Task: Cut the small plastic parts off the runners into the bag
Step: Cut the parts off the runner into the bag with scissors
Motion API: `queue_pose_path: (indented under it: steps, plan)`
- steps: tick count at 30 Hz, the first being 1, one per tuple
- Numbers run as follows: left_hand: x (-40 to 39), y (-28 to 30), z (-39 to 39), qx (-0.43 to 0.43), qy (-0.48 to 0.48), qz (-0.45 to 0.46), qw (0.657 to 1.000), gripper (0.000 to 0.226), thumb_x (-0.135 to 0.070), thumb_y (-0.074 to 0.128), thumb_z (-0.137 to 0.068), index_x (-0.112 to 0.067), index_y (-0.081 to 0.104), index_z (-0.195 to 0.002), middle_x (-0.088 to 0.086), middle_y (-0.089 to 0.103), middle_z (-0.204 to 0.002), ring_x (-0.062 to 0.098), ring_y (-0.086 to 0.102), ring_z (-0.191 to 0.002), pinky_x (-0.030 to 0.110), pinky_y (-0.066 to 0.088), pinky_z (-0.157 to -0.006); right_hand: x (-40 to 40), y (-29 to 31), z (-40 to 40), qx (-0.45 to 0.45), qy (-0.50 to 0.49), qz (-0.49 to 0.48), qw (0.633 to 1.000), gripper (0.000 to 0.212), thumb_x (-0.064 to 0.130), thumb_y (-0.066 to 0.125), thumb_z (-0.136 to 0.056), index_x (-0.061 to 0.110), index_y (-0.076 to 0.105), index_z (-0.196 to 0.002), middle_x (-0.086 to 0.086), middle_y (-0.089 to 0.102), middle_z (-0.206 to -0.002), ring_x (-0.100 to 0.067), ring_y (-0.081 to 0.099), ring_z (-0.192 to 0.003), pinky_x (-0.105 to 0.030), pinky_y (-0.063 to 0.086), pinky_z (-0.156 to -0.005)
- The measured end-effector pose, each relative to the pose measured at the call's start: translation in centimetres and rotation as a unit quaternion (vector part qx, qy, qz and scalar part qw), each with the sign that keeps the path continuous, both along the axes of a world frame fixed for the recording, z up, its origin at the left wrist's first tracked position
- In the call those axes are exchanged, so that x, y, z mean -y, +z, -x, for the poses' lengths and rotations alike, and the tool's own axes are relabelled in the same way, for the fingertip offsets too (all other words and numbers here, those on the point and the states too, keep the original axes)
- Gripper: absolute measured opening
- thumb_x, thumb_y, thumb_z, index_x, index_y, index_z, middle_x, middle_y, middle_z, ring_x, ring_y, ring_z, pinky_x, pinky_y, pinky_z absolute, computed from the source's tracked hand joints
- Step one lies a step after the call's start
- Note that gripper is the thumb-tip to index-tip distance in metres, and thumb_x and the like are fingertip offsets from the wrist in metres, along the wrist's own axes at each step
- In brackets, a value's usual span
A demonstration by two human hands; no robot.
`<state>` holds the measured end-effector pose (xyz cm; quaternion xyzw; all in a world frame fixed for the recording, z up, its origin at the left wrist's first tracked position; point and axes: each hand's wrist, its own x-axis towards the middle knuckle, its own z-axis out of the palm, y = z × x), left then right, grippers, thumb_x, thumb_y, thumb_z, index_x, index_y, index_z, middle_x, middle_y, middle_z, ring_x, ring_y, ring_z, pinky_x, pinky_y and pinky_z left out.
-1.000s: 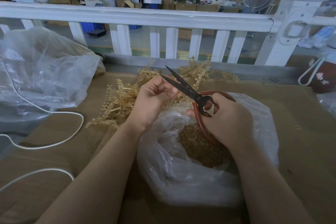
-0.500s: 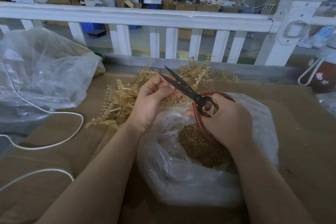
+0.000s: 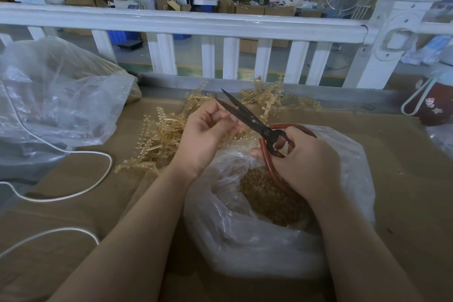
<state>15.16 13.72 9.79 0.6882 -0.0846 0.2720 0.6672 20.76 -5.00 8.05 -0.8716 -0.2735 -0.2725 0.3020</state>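
My right hand [image 3: 304,162] grips black scissors [image 3: 247,116] by their red loop handles, blades parted and pointing up-left. My left hand [image 3: 208,135] pinches a thin amber runner [image 3: 229,115] whose tip lies between the blades. Both hands hover over the mouth of a clear plastic bag [image 3: 245,235] that holds a heap of small amber cut parts [image 3: 267,198]. A pile of amber runners [image 3: 161,140] with parts still attached lies on the table just behind and left of my left hand.
The table top is brown cardboard [image 3: 404,179]. A large crumpled clear bag [image 3: 54,105] fills the left side, with a white cord [image 3: 98,179] looping over the table. A white railing [image 3: 220,24] borders the far edge. A dark red cup [image 3: 436,105] stands at the right.
My left hand has turned slightly and fed the runner a little further between the blades. The scissors stay open and almost in place.
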Motion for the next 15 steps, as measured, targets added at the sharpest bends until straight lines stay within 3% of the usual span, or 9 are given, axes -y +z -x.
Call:
queue_pose_path:
  steps: [5,8,10,13,15]
  plan:
    - [0.31,-0.19,-0.07,0.004,0.006,-0.027,1.000,0.011,0.008,0.055,-0.096,0.005,0.061,-0.104,0.016,0.064,-0.078,0.017,0.061,-0.074,0.022,0.050,-0.073,0.09,-0.28,-0.31,-0.004,-0.001,0.006,1.000,0.042,0.072,0.058,-0.078,0.030,0.057,-0.072,0.026,0.038,-0.058,0.005,0.040,-0.052,-0.013,0.030,-0.050]
    - [0.32,-0.11,-0.04,0.006,-0.001,-0.027,1.000,0.010,0.007,0.056,-0.096,0.010,0.059,-0.105,0.004,0.067,-0.074,0.010,0.062,-0.071,0.022,0.050,-0.072,0.03,-0.28,-0.28,-0.006,0.005,0.003,1.000,0.045,0.072,0.063,-0.077,0.027,0.063,-0.076,0.027,0.040,-0.060,0.005,0.041,-0.054,-0.011,0.031,-0.053]
    - [0.31,-0.03,-0.02,0.002,-0.008,-0.027,1.000,0.007,0.007,0.056,-0.096,0.005,0.060,-0.102,-0.008,0.069,-0.070,0.005,0.063,-0.071,0.019,0.050,-0.071,0.00,-0.20,-0.15,-0.009,0.020,-0.009,1.000,0.058,0.081,0.053,-0.074,0.025,0.066,-0.078,0.023,0.048,-0.063,0.002,0.045,-0.055,-0.013,0.036,-0.054]
    - [0.40,0.10,0.09,-0.003,-0.011,-0.021,1.000,0.012,0.007,0.055,-0.095,-0.003,0.060,-0.097,-0.009,0.070,-0.070,0.004,0.065,-0.072,0.018,0.050,-0.071,-0.05,-0.15,-0.06,-0.005,0.028,-0.010,1.000,0.064,0.083,0.051,-0.073,0.021,0.067,-0.077,0.014,0.059,-0.066,-0.005,0.051,-0.057,-0.021,0.048,-0.055]
    - [0.44,0.14,0.18,-0.003,-0.015,-0.023,1.000,0.014,0.007,0.054,-0.096,-0.006,0.060,-0.095,-0.010,0.070,-0.070,0.003,0.065,-0.072,0.017,0.050,-0.071,-0.05,-0.15,-0.05,-0.008,0.032,-0.011,0.999,0.065,0.083,0.051,-0.072,0.020,0.067,-0.076,0.014,0.060,-0.067,-0.003,0.052,-0.057,-0.020,0.048,-0.055]
